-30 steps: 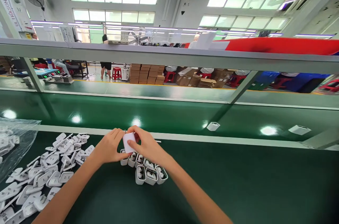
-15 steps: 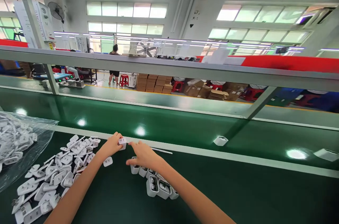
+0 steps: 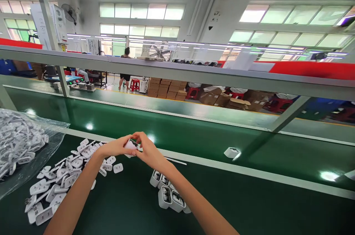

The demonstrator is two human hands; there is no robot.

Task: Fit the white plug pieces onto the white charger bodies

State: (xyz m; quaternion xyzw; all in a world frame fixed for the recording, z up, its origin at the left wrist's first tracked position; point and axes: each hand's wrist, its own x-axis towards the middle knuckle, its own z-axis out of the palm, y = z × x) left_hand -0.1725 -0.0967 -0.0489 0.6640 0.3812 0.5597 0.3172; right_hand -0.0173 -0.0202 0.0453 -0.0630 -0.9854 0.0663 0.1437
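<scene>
White and boxy, a small plastic case point(image 3: 130, 145) sits in the middle, pinched by the left hand point(image 3: 116, 147) and the right hand point(image 3: 146, 151), fingers nearly closed on it. White open plastic cups point(image 3: 165, 197) stand near, to the right. Flat white plug plates point(image 3: 69, 180) lie left.

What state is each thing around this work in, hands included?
Left hand: gripping a white case
Right hand: fingers on it too
White case: open, dark parts visible
Grouped cases: open-topped, parts inside
Plug plates: loosely heaped
Clear plastic: crumpled, with white pieces
Distant case: apart from the group
</scene>
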